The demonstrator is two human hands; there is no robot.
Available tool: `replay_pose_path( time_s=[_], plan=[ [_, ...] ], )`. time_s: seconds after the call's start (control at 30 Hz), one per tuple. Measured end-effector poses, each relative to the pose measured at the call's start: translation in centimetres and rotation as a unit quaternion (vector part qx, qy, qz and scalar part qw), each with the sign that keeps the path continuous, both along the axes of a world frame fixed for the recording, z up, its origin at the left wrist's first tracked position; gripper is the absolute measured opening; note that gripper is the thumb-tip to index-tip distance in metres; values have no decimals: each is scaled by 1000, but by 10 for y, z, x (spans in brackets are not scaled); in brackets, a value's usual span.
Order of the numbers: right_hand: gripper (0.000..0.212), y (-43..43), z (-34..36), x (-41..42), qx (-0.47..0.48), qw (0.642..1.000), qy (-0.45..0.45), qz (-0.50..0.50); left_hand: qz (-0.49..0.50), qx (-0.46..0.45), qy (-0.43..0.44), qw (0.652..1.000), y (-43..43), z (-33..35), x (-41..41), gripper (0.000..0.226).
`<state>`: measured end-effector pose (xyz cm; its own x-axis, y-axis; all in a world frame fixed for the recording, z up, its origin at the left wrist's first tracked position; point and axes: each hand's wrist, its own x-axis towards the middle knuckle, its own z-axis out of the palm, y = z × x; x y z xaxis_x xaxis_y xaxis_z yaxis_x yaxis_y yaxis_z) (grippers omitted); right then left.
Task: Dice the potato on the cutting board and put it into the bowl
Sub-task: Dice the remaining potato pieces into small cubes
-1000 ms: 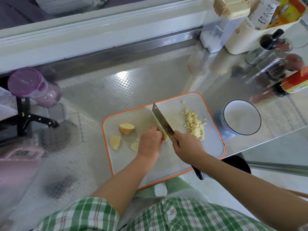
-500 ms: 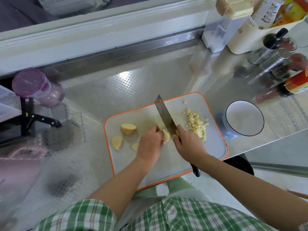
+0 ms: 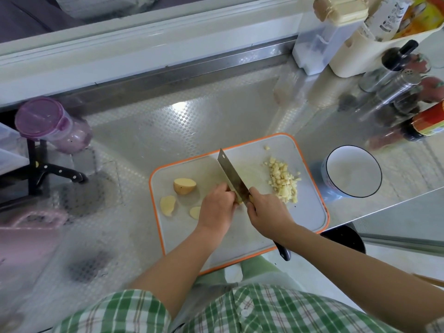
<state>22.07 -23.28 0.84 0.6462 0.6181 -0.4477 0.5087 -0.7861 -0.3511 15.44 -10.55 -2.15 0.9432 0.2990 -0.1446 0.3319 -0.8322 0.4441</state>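
Head view: the right hand [image 3: 266,210] grips the knife [image 3: 231,175] high up at the heel of the blade, and the dark handle end pokes out behind the wrist. The left hand [image 3: 217,207] curls over a potato piece [image 3: 239,201] hard against the blade's left face. Only a sliver of yellow shows, so I cannot tell how much is left under the fingers.

This cut probably goes best with the fingertips tucked back and the knuckles guiding the flat steel. Drop the blade straight and space the cuts to match the dice [image 3: 283,182] already made. Cut potato is likely wet and starchy, so it may slip or cling to the blade.

The dice are small pale cubes heaped just beyond the right hand. A chunk [image 3: 184,186], tan-skinned with its cut face up, lies ahead and left of the left hand. Two thin slices [image 3: 168,205] lie flat to its left. The board [image 3: 310,212] is smooth grey plastic with an orange rim and rounded corners. It sits on a shiny embossed steel counter [image 3: 168,131]. The bowl [image 3: 353,174], white with a dark rim, stands empty well right of the right hand.
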Motion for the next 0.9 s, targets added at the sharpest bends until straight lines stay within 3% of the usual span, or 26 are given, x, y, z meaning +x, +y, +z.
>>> replay_pose_path(
  time_s=[0.43,0.9],
  plan=[
    [10,1,6,7,43,999,-11,-15,27,-17,-20,999,7,2,-12,21],
    [10,7,-4,-7,-8,1000,-8,-4,15,-6,-10,1000,7,-4,-7,4]
  ],
)
